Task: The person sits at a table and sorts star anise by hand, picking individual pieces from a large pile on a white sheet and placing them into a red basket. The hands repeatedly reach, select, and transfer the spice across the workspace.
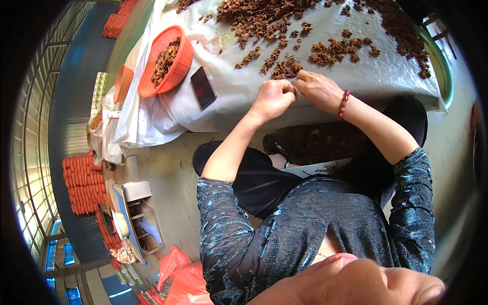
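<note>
My left hand and my right hand meet at the near edge of a table spread with white plastic sheeting. Both have curled fingers, and their fingertips almost touch. Whatever may be pinched between them is hidden by the fingers. Just beyond the fingertips lies a small cluster of dried star anise. Another cluster of star anise sits to its right, and a large heap of star anise spreads farther back. A red beaded bracelet circles my right wrist.
On the sheeting at left, an orange plastic basket holds brown pieces beside a smartphone. Darker material covers the right side. Beneath the table edge is a dark brown mass. Red mesh sacks are stacked along the left.
</note>
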### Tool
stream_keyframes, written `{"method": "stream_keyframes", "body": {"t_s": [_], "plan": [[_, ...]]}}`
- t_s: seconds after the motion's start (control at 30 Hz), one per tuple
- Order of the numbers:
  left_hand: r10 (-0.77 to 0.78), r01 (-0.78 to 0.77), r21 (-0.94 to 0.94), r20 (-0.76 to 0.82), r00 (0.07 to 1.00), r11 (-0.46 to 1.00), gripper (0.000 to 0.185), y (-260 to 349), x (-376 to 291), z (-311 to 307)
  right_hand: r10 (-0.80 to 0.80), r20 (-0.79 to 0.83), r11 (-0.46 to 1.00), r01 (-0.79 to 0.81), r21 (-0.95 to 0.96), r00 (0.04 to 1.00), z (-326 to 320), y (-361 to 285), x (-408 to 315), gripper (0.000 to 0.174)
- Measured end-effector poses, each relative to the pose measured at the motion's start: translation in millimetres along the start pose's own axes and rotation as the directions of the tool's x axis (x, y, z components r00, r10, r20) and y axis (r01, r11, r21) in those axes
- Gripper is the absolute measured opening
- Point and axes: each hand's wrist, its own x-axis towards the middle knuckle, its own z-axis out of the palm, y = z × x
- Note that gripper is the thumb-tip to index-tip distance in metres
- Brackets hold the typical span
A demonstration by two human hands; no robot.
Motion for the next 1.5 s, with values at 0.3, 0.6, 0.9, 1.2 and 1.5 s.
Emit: {"method": "stream_keyframes", "body": {"t_s": [0.3,0.6,0.9,1.2,1.5], "plan": [[0.031,-0.023,0.233,-0.029,0.999,0.972,0.018,15,76,-17,0.243,-0.2,0.966,-0.256,-0.044,0.949,-40,52,-9,0.02],[0.252,-0.202,0.516,-0.027,0.967,0.832,0.017,-16,113,-2,0.202,-0.306,0.979,-0.191,0.066,0.93,-29,59,-2,0.019],[0.361,-0.382,0.048,-0.453,0.815,0.923,0.008,22,65,35,0.427,0.239,0.313,-0.39,0.866,0.872,-16,48,13,0.022],[0.293,-0.205,0.285,-0.313,0.904,0.937,0.011,-3,54,26,0.518,-0.079,0.855,-0.51,0.099,0.852,-47,62,-22,0.026],[0.207,-0.014,0.706,-0.188,0.96,0.708,0.015,-22,130,1,0.408,-0.28,0.897,-0.439,-0.055,0.869,-57,66,-39,0.028]]}}
